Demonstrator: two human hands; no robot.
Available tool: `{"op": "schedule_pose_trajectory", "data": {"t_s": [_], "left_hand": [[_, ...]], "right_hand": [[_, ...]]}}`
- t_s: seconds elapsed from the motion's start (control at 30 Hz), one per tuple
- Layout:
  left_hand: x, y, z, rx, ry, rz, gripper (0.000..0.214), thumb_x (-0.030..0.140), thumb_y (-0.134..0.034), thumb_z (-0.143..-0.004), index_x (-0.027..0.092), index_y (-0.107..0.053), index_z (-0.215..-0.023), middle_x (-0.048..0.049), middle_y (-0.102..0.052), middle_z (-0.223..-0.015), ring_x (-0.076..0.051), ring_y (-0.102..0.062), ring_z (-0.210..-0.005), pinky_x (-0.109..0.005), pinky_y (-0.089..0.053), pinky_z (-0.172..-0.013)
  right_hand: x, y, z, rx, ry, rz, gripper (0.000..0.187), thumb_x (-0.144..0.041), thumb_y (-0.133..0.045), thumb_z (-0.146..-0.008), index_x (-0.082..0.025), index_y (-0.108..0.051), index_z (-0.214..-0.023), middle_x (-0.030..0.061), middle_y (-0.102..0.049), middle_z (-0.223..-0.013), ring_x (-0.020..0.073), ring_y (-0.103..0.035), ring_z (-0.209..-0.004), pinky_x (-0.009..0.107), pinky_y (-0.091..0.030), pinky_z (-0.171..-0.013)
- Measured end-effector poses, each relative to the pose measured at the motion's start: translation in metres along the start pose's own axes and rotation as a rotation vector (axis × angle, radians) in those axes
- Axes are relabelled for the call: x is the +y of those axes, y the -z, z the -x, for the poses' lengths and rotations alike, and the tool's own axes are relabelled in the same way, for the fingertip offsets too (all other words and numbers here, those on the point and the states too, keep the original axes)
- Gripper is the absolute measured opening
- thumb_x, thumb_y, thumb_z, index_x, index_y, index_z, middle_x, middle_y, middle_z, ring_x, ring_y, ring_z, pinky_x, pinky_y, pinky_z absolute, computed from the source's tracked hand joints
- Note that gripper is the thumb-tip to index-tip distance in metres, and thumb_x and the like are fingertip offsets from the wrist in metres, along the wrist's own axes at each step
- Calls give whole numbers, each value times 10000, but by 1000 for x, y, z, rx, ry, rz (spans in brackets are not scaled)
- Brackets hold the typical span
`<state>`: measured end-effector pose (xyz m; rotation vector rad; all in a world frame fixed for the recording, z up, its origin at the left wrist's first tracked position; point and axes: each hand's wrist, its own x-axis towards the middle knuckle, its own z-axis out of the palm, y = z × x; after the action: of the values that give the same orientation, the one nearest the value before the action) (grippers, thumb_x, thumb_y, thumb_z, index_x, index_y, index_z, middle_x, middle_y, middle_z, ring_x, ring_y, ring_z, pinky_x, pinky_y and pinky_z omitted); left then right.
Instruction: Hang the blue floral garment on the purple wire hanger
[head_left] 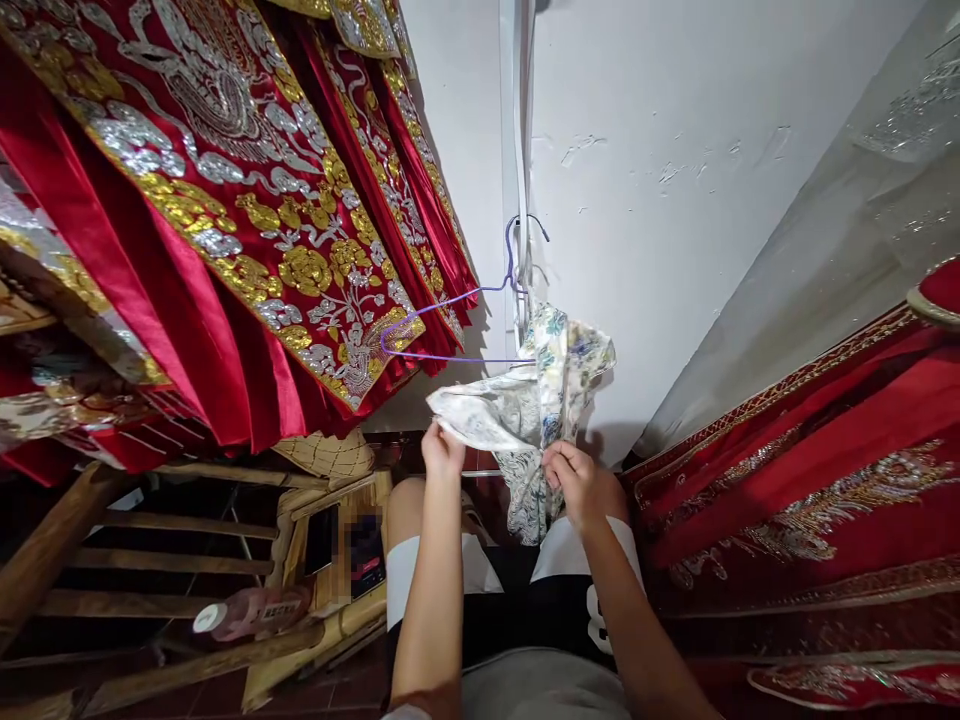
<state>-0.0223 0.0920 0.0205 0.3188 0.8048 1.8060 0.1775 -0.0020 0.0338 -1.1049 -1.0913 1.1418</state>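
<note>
A white garment with a blue and green floral print [553,375] hangs partly on a purple wire hanger [450,298]; its right side covers that end of the hanger, while the left end is bare. My left hand [444,448] pinches the edge of the garment's left part, stretched out below the bare hanger end. My right hand [574,478] has its fingers closed on the garment's front edge, lower and to the right. The lower part of the cloth drops between my knees.
Red embroidered garments [300,250] hang at the left, and more red beaded cloth [810,500] is close on the right. A white wall [637,180] stands ahead. To my left are a bamboo chair [157,605] and a bottle with a white cap [255,612].
</note>
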Motion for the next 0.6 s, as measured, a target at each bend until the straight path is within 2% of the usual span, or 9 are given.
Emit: {"op": "schedule_pose_trajectory", "data": {"t_s": [0.07,0.17,0.23,0.3,0.37,0.43,0.53,0.57,0.6], "left_hand": [[-11,-2,15,-40,9,1,98,226,-604,-902,165,-634,-832,-20,-666,-766,-120,-663,-775,-223,-525,-845],[-11,-13,38,-166,-17,-15,222,310,-753,-824,173,-602,-737,4,-599,-753,-101,-596,-725,-187,-501,-760],[-6,-25,58,-341,-48,-94,314,415,-799,-793,176,-601,-744,2,-565,-768,-112,-547,-707,-202,-480,-700],[-2,-37,80,-557,-99,-245,368,512,-759,-835,182,-605,-781,-2,-554,-796,-121,-516,-699,-224,-462,-685],[2,-48,103,-765,-159,-450,354,526,-668,-919,187,-624,-830,-22,-589,-843,-148,-553,-758,-261,-476,-747],[7,-56,121,-949,-255,-668,313,474,-594,-984,189,-652,-868,-59,-644,-914,-199,-611,-898,-321,-487,-878],[19,-60,127,-1102,-387,-887,265,421,-536,-1024,215,-689,-1091,-111,-681,-1162,-259,-598,-1179,-397,-421,-1081],[23,-59,123,-1111,-394,-918,314,434,-528,-1028,233,-655,-1233,-122,-648,-1297,-269,-558,-1275,-410,-384,-1132],[27,-57,116,-1111,-375,-931,408,468,-511,-1030,250,-581,-1367,-129,-589,-1416,-277,-509,-1354,-421,-353,-1167]], "right_hand": [[3,14,6,-45,-51,77,223,-365,-565,-797,-233,-551,-617,-39,-400,-459,127,-332,-456,287,-259,-480],[6,33,7,-208,-139,200,223,-342,-575,-813,-222,-598,-627,-21,-448,-468,139,-375,-466,305,-284,-502],[8,39,2,-290,-174,250,249,-384,-604,-838,-211,-634,-662,4,-523,-529,156,-435,-507,313,-318,-522],[8,38,-4,-235,-164,259,300,-480,-627,-849,-212,-647,-716,30,-593,-638,178,-499,-589,319,-382,-565],[4,33,-10,-145,-155,157,371,-595,-654,-820,-225,-657,-804,52,-647,-760,215,-570,-715,338,-464,-650],[-3,27,-13,-135,-184,2,524,-750,-606,-792,-243,-671,-909,74,-686,-854,261,-629,-847,378,-522,-738],[-19,21,-12,-238,-245,-128,790,-927,-343,-800,-242,-687,-990,103,-713,-877,301,-676,-910,429,-560,-763],[-25,21,-12,-300,-236,-127,836,-938,-283,-809,-232,-691,-994,110,-715,-863,303,-686,-896,434,-565,-750],[-31,22,-11,-397,-221,-122,831,-929,-302,-818,-220,-695,-1000,111,-718,-857,299,-692,-880,432,-567,-742]]}}
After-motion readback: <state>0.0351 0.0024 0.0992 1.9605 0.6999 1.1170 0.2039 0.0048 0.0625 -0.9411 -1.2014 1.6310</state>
